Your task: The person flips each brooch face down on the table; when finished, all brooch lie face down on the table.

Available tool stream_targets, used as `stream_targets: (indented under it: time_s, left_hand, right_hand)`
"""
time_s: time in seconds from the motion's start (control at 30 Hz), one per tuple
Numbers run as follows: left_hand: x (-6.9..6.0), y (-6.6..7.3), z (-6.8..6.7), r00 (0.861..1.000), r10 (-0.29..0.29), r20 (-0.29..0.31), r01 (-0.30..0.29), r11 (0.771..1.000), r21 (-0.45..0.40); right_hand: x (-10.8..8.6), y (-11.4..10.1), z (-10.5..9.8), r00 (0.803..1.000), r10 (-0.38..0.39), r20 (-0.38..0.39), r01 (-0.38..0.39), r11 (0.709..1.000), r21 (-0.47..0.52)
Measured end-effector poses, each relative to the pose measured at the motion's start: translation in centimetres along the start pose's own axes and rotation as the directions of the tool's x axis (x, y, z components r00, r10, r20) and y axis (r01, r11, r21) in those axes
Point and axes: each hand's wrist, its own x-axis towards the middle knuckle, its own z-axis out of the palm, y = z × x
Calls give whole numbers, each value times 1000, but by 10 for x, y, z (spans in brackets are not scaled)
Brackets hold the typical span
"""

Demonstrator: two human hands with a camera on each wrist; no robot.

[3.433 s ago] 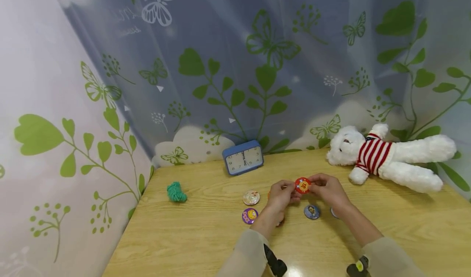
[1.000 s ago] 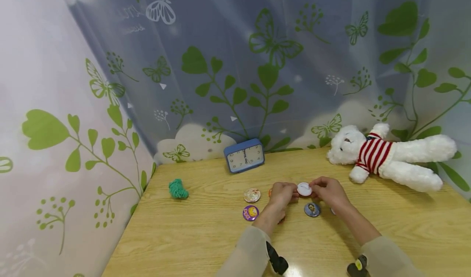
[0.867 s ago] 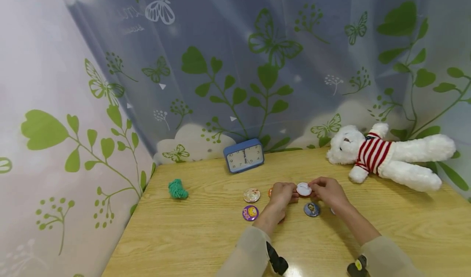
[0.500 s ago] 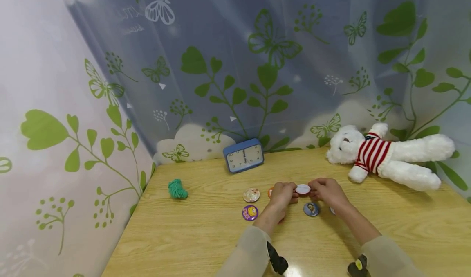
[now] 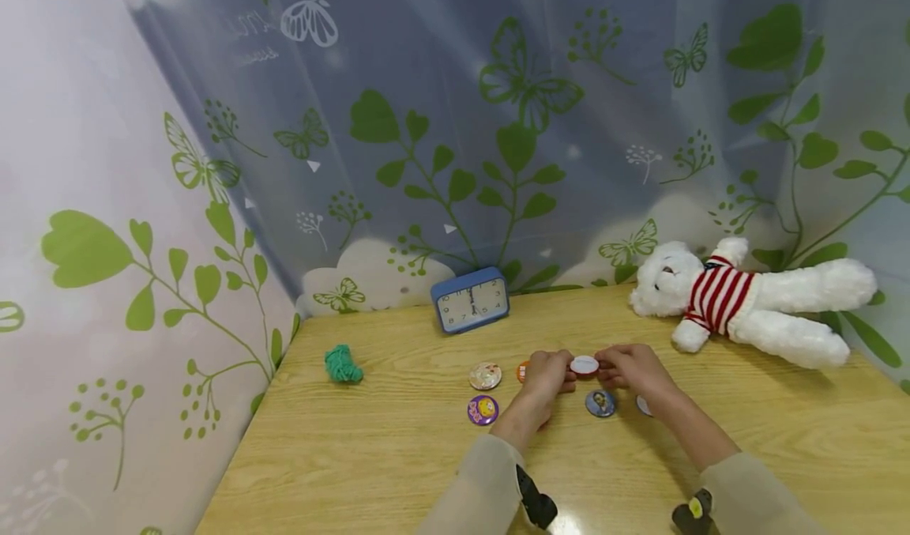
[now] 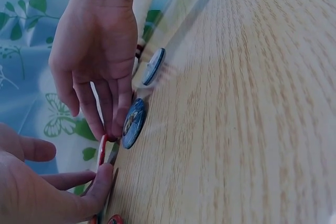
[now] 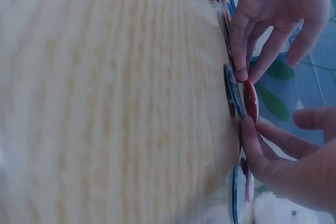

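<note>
The red-rimmed button badge [image 5: 584,366] is between your two hands over the middle of the table, white back up, just beyond the blue portrait badge [image 5: 600,403]; whether it touches the wood, you can't tell. Your left hand [image 5: 546,377] pinches its left edge between thumb and fingers, and your right hand [image 5: 637,371] pinches the opposite edge. The step in hand looks like handling this one badge by its rim, back exposed; any next move would call for keeping both pinches even, or letting one side go first so it doesn't tip. Mind your neighbours: an orange badge [image 5: 522,371] peeks out beside your left knuckles, and another badge [image 5: 643,405], pale side up, lies partly under your right wrist. Farther left sit a pale patterned badge [image 5: 485,376] and, nearer you, a purple cartoon badge [image 5: 483,410]. Behind, the blue clock [image 5: 471,301] and the white teddy bear [image 5: 746,306] line the back edge against the printed curtain [image 5: 426,53], so reach is tighter there. Your widest room on the table [image 5: 341,456] is toward you and leftward, short of the green yarn bundle [image 5: 344,364] and the left edge.
</note>
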Motion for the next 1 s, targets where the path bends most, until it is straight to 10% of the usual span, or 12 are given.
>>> stream_targets:
  time_s: [1.0]
  left_hand:
    - [-5, 1, 1, 999, 33, 6, -33, 999, 17]
  right_hand:
    - [-9, -1, -8, 998, -43, 44, 43, 999, -11]
